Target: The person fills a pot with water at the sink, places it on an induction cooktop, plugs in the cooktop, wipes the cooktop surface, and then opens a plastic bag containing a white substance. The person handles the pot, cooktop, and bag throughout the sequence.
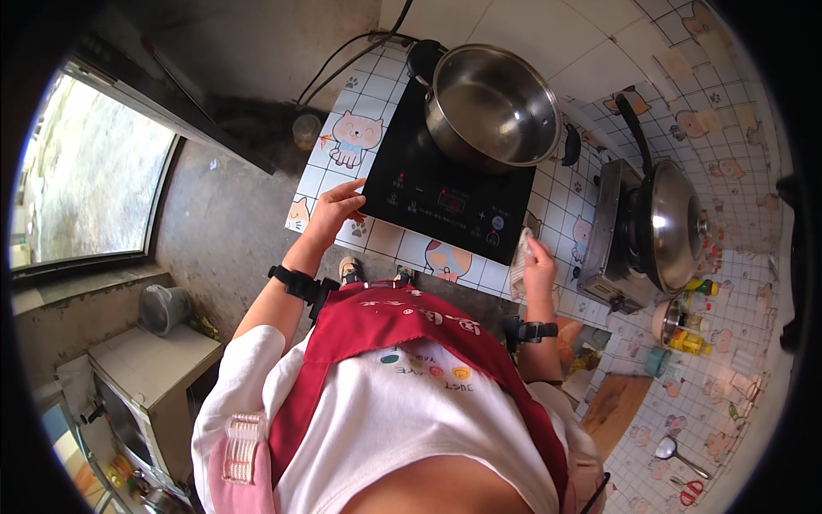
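Observation:
A black induction cooktop [443, 202] with lit red indicators lies before me on the patterned counter. On its far part stands a stainless steel pot [498, 106] without a lid; the inner bottom shows, and I cannot tell whether it holds clear water. The pot's black handle [425, 59] points to the far left. My left hand [337, 205] rests its fingertips against the cooktop's left edge, near the front corner. In my right hand [539, 260] is a pale striped cloth [519, 273], bunched beside the cooktop's front right corner.
Right of the cooktop stands a gas stove [610, 257] bearing a lidded wok [674, 225]. Bottles [690, 342], a wooden cutting board [615, 408], a ladle [671, 448] and red-handled scissors [692, 492] lie farther along the counter. A glass jar [306, 128] stands beyond the counter's left edge.

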{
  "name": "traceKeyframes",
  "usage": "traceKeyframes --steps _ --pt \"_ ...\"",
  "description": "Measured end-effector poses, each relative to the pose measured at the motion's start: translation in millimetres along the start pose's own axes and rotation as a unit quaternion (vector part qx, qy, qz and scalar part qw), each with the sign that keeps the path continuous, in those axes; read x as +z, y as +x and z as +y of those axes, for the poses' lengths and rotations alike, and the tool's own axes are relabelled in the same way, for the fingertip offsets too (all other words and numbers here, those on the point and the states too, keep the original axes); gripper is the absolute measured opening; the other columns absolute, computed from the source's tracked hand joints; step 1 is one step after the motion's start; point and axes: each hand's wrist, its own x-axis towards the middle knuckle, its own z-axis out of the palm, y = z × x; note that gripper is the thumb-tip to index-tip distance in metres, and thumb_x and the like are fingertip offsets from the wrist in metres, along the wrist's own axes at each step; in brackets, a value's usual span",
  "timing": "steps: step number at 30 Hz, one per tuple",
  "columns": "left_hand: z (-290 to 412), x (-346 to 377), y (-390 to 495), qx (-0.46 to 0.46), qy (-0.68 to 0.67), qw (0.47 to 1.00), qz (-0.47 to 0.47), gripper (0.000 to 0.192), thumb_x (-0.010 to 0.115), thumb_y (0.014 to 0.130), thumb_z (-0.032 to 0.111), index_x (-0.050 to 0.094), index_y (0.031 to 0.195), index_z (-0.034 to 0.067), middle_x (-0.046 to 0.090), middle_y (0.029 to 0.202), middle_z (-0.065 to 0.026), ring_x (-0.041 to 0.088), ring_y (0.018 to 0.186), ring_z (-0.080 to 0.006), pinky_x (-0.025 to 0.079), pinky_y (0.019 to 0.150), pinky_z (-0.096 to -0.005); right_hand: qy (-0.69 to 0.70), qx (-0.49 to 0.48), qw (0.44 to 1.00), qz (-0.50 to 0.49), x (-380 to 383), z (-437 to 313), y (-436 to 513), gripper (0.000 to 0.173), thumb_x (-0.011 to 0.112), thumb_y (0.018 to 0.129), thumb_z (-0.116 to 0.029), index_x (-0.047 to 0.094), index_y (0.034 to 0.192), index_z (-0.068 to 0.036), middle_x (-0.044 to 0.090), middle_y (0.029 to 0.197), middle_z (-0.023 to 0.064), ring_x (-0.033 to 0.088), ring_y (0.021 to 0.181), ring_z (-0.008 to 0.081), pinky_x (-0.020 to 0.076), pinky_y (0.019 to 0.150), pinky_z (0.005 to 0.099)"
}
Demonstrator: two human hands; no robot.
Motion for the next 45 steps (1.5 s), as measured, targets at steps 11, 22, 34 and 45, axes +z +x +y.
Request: traceKeyframes --steps 11,22,34,45 --pt "-10.0 -23.4 -16.9 0.005 0.02 0.995 0.093 0.038 0.05 0.091 0.025 0.051 0.117 -0.002 0.061 0.083 -0.0074 0.058 0.067 -0.0131 0.048 0.06 -0.0238 -0.183 0.029 0.983 -0.008 -35.0 -22.1 33.2 0.04 0.054 0.078 0.001 0.054 0.117 -0.008 0.046 0.125 0.0104 0.051 0.109 0.0283 0.0438 0.088 0.032" --pt "-23.3 -24.4 -64.6 0.024 -0.006 0.975 0.219 0.035 0.052 0.09 0.025 0.053 0.115 0.001 0.061 0.082 -0.006 0.058 0.066 -0.0133 0.047 0.058 -0.0249 0.172 -0.192 0.962 -0.088 -5.7 -101.9 31.1 0.023 0.052 0.082 0.003 0.059 0.104 -0.001 0.058 0.081 0.0086 0.056 0.063 0.0148 0.0472 0.057 0.0248" --pt "-75.6 -45.6 -233.5 0.04 -0.094 0.875 0.473 0.031 0.058 0.085 0.028 0.06 0.104 0.005 0.06 0.076 -0.0034 0.057 0.06 -0.0109 0.047 0.051 -0.0242 0.287 -0.222 0.839 -0.405 74.0 -138.5 8.5 0.025 0.048 0.086 0.003 0.055 0.11 0.003 0.055 0.09 0.0079 0.055 0.074 0.0122 0.0516 0.062 0.0238" --pt "-172.1 -95.3 -444.5 0.103 -0.114 0.785 0.6 0.016 0.053 0.079 0.007 0.061 0.092 0.002 0.058 0.063 -0.005 0.054 0.053 -0.0119 0.045 0.049 -0.0259 0.21 -0.313 0.784 -0.494 115.6 -209.8 -146.3 0.024 0.05 0.085 0.0 0.057 0.108 0.0 0.056 0.085 0.0053 0.053 0.07 0.0106 0.0454 0.063 0.0224"
